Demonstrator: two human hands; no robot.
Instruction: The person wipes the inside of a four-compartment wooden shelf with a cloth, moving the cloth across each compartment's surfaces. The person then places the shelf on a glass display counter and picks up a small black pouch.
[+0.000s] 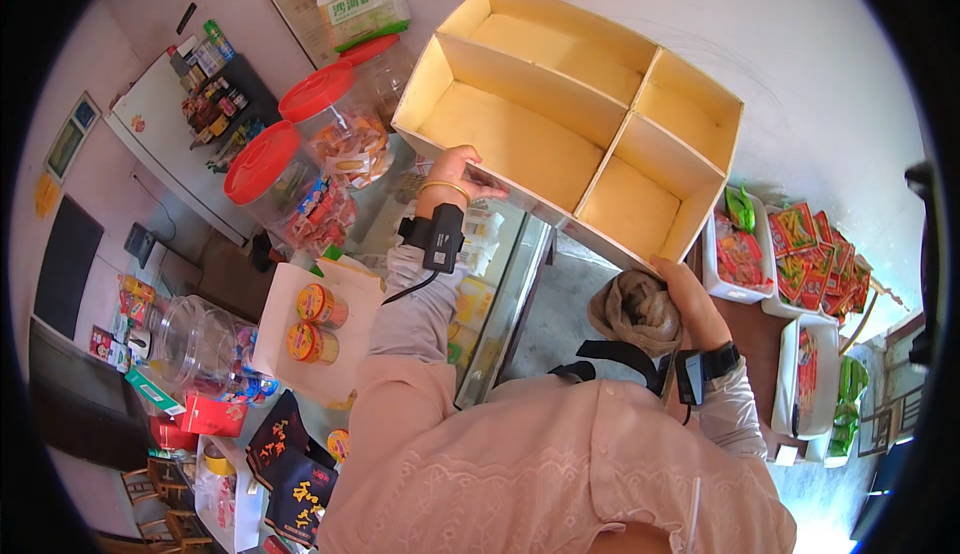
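A shallow divided box (pixel 517 115), yellow inside and split into several compartments, is held up in front of me with nothing in it. My left hand (pixel 452 173) grips its near side wall towards the left, fingers partly hidden behind it. At the near right corner, my right hand (pixel 679 288) holds the box too. A crumpled brown cloth (pixel 636 312) is beside my right hand; whether that hand holds it as well is unclear. Below the box's left part lies a glass display counter (pixel 510 284) with packets inside.
Large plastic jars with red lids (pixel 281 171) stand left of the box. Nearer are a tray with toothpick tubs (pixel 322 336) and dark printed bags (pixel 292 471). On the right, white bins (pixel 739 254) hold red snack packets (pixel 817 261). A wall rises behind the box.
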